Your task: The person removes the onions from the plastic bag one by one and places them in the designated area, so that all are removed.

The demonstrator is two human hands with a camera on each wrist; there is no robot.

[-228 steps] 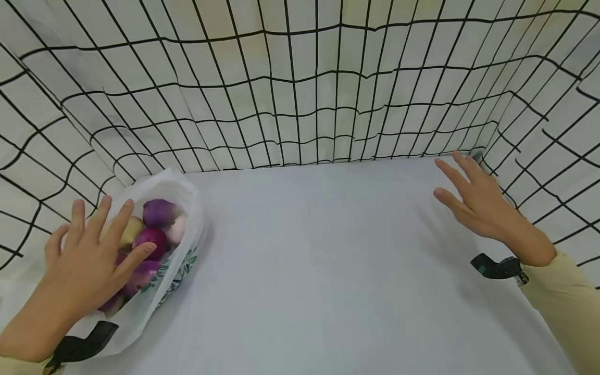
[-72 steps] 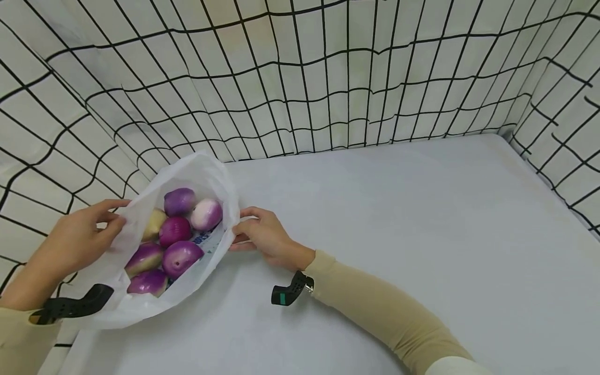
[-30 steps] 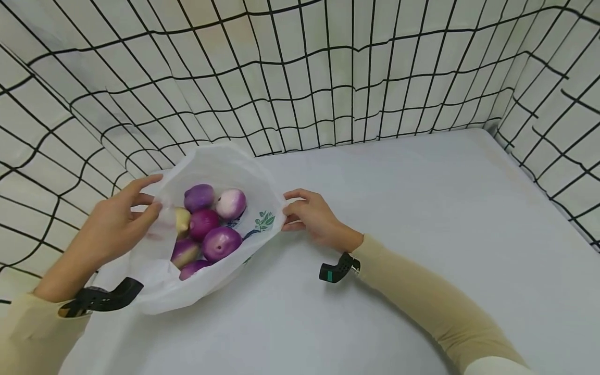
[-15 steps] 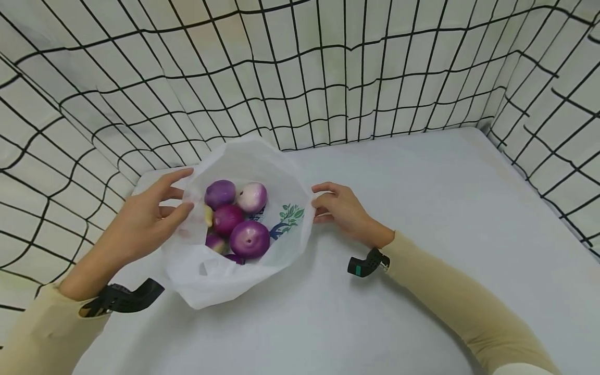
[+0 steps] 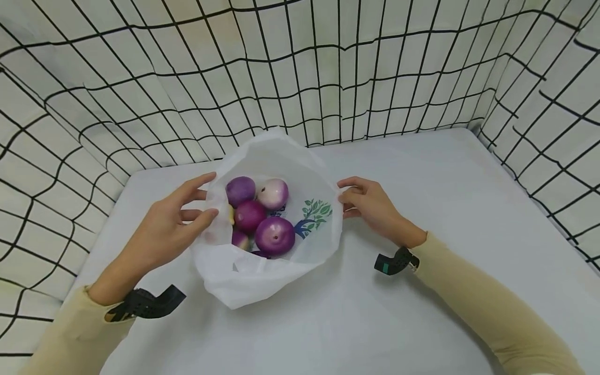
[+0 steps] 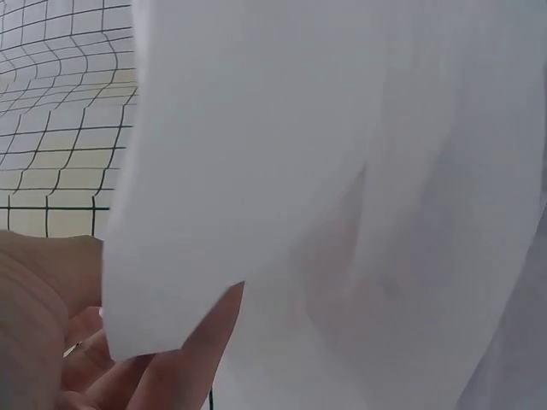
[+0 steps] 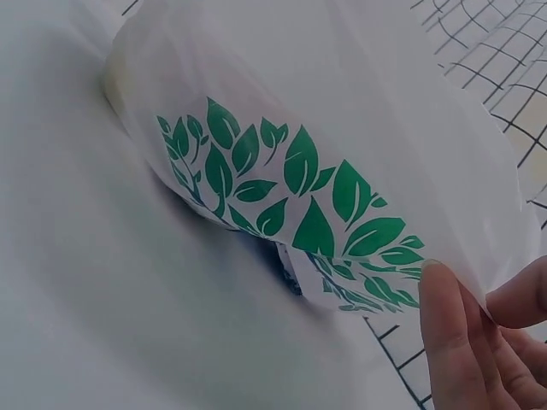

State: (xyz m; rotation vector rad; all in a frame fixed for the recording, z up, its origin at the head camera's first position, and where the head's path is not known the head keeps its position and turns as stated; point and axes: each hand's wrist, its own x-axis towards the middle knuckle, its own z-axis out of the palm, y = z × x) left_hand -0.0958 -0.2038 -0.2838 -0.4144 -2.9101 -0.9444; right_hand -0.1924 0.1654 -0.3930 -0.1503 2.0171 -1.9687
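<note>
A white plastic bag (image 5: 253, 281) with a printed blue-and-green tree sits mid-table, its mouth spread wide. Inside lie several round purple vegetables that look like onions, among them a pale one (image 5: 273, 194), a magenta one (image 5: 250, 215) and a glossy dark one (image 5: 275, 236). A sliver of something yellow shows at the left, mostly covered by the bag. My left hand (image 5: 166, 229) pinches the bag's left rim between thumb and fingers. On the opposite side, my right hand (image 5: 372, 208) pinches the right rim; the right wrist view shows green leaves (image 7: 299, 162) printed beside those fingers.
The bag stands on a white-covered table (image 5: 450, 291). Black wire mesh (image 5: 300, 67) over white sheeting rises along the table's back, left and right sides. A black wrist mount (image 5: 154, 302) is strapped on each forearm.
Both hands have shifted the bag of vegetables rightward from the left side to mid-table. Earlier the hands were apart with fingers spread; now each grips a rim and the mouth is wider.
</note>
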